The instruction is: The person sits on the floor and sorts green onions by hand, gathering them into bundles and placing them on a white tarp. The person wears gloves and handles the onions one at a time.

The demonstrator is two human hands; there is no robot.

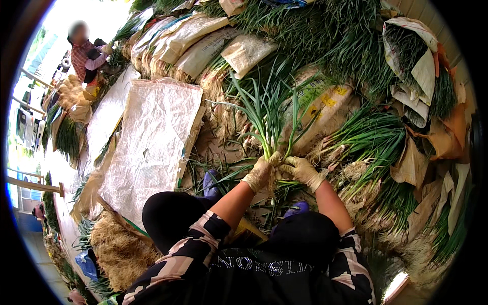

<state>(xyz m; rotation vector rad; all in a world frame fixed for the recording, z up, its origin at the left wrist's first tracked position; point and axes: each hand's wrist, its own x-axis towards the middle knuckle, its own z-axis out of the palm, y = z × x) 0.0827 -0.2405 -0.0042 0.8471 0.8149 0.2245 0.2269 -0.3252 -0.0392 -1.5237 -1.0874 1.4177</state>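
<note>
My left hand [260, 172], in a pale glove, grips the base of an upright bunch of green onions [272, 122], whose leaves fan upward. My right hand [300, 170], gloved too, is closed on the same bunch from the right, with pale roots hanging between the two hands. Loose green onions [366, 147] with rooty white ends lie heaped just right of my hands. A woven sack [330, 107] with a printed panel lies behind the bunch. Purple footwear [211, 180] shows by my knees.
A white woven sheet [147, 137] lies to my left, beside a pile of dry roots [119, 246]. Sacks [190, 35] and green onion heaps [345, 35] line the back and right. A co-worker [84, 56] in a checked top is at upper left, near a wooden bar [35, 184].
</note>
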